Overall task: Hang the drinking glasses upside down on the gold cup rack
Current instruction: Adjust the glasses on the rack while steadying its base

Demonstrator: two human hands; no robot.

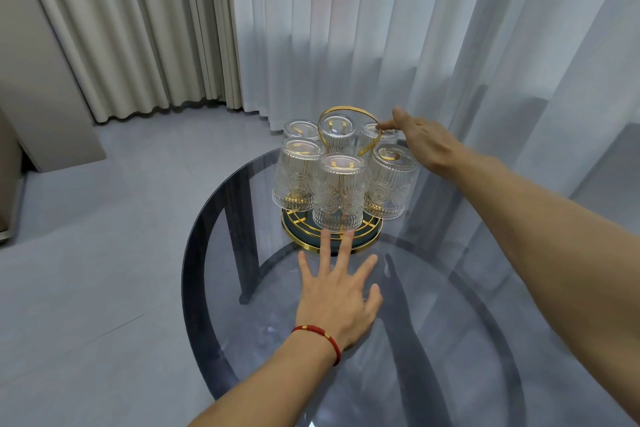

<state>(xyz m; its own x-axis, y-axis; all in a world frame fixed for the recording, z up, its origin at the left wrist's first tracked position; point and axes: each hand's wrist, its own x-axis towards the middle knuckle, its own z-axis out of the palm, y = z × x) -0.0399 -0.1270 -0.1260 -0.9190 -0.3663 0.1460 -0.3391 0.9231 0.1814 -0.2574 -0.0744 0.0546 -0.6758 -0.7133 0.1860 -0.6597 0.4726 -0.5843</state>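
rack pegs (341,163) blurred through glass; right fingertips (389,124) behind handle

A round smoked-glass counter (214,274) with dark legs stood on a pale grey tiled floor (90,253). Beige pleated curtains (138,28) hung at the far left; sheer white curtains (415,28) let soft daylight through beyond. A plain wall panel (31,62) stood leftmost.
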